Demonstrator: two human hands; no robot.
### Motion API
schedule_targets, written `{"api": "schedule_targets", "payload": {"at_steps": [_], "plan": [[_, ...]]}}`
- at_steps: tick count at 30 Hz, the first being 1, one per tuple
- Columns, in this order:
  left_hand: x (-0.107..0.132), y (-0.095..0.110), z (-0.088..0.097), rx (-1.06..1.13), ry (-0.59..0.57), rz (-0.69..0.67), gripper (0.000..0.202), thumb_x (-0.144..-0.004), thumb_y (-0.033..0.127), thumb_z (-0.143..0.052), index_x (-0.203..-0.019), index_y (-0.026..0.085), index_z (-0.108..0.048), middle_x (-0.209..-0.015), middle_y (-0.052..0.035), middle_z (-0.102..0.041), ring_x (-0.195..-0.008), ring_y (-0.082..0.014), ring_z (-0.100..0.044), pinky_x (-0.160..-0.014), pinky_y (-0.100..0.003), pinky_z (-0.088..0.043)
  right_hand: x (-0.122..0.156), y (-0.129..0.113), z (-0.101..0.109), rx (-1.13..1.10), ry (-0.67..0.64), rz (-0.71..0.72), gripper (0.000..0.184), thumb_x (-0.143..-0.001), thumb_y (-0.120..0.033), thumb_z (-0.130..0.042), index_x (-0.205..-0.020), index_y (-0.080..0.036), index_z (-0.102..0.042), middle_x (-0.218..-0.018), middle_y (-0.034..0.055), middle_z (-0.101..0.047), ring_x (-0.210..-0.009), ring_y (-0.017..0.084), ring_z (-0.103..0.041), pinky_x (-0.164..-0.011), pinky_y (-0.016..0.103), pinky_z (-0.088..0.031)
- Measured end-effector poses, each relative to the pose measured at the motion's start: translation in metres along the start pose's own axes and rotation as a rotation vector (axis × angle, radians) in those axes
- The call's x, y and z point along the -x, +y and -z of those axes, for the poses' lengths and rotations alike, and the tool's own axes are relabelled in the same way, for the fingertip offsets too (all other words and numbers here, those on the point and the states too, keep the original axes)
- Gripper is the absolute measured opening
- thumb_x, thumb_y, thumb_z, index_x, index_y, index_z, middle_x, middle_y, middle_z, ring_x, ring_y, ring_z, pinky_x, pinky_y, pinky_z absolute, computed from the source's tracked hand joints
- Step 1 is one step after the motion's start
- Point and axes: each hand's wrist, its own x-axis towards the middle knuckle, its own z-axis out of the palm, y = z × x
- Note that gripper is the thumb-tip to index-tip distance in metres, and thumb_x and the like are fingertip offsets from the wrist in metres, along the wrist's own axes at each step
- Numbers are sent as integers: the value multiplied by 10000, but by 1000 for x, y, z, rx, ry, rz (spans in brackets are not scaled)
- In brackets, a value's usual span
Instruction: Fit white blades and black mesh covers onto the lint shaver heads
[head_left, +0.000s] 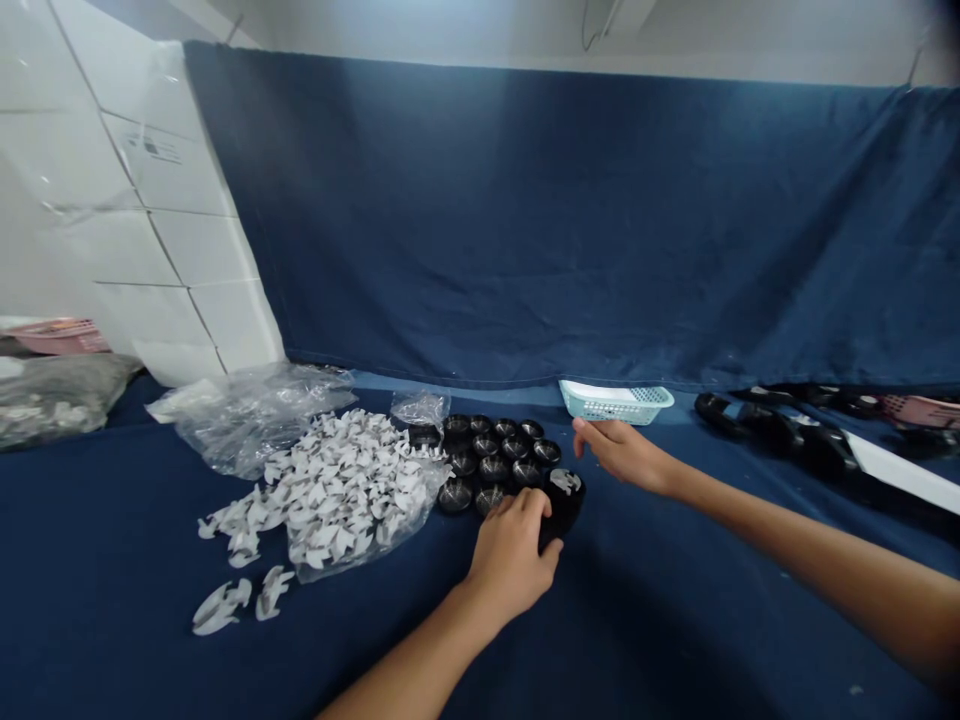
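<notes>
My left hand (517, 545) is closed around the side of a black rounded piece (561, 515), which has a small grey part (565, 482) on its top. My right hand (616, 450) hovers to the right of that piece, just in front of a light blue basket (619, 404). Its fingertips are pinched together, and whatever may be between them is too small to make out. Beyond my left hand stand rows of shiny black round cups (493, 468). A heap of grey plastic parts (352, 480) lies to their left, partly on a clear bag.
Two loose grey parts (223, 607) lie near the front left. Crumpled clear plastic bags (259, 415) sit behind the heap. Black items (780, 430) and a white strip (900, 472) are at the right. A blue curtain (562, 220) hangs behind the blue-covered table (135, 560).
</notes>
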Motion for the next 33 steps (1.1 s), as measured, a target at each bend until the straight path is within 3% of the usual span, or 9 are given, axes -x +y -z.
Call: {"api": "schedule_targets", "payload": {"at_steps": [7, 9, 13, 16, 19, 21, 23, 29, 33], "plan": [[-2, 1, 1, -4, 0, -2, 254, -765, 191, -628, -954, 235, -464, -985, -10, -593, -923, -227, -568, -824, -359, -443, 2, -2, -4, -56, -27, 94, 440, -968, -543, -370, -1183, -237, -602, -1070, 62, -695, -1014, 235, -626, -900, 368, -466], [-2, 1, 1, -5, -2, -2, 253, -766, 196, -629, -951, 236, -461, -986, -8, -593, -921, -226, -566, -821, -359, -443, 2, 1, -5, -62, -36, 91, 457, -965, -553, -371, -1187, -235, -614, -947, 55, -717, -932, 236, -649, -862, 369, -479], [-2, 2, 1, -4, -3, 2, 253, -765, 200, -630, -944, 237, -455, -980, -7, -595, -918, -228, -565, -809, -355, -444, -3, 13, -3, -70, 30, 19, 692, -975, -606, -188, -777, -167, -685, -473, 4, -517, -507, 178, -553, -563, 311, -458], [-2, 2, 2, -2, -6, 2, 257, -764, 204, -633, -946, 238, -455, -984, -8, -597, -919, -229, -566, -805, -353, -447, -6, 18, -2, -91, 28, 17, 741, -979, -601, -127, -769, -154, -680, -445, -5, -484, -460, 162, -519, -525, 303, -454], [-2, 2, 3, -3, -9, 1, 259, -764, 199, -632, -954, 237, -460, -988, -10, -597, -925, -230, -568, -811, -355, -447, -3, 15, -2, -101, -10, 88, 597, -980, -583, -266, -1025, -165, -689, -880, 94, -707, -842, 227, -654, -793, 372, -516], [-1, 3, 3, -5, -13, 2, 261, -764, 201, -632, -961, 237, -465, -994, -14, -598, -935, -233, -569, -817, -357, -448, 0, 12, -3, -106, -62, 143, 504, -978, -558, -334, -1176, -217, -647, -1224, 92, -647, -1128, 253, -584, -993, 416, -440], [-2, 3, 3, -7, -18, 2, 261, -764, 207, -633, -965, 238, -471, -1001, -18, -600, -944, -237, -571, -824, -359, -449, 4, 11, -4, -106, -102, 180, 481, -990, -536, -324, -1254, -248, -604, -1333, 69, -590, -1237, 255, -519, -1082, 444, -364], [-1, 2, 2, -13, -21, 5, 267, -763, 213, -637, -974, 240, -476, -1002, -13, -602, -937, -239, -570, -825, -366, -453, 9, 13, -6, -42, -140, 232, 476, -1002, -512, -295, -1339, -277, -536, -1220, 49, -670, -1203, 243, -551, -1055, 427, -391], [-1, 2, 2, -11, -16, 2, 270, -766, 210, -637, -979, 242, -473, -1005, -8, -599, -940, -232, -567, -837, -363, -451, 7, 17, -3, 59, 77, 161, 532, -983, -535, -315, -955, -184, -714, -788, 88, -702, -902, 287, -628, -940, 476, -401]]}}
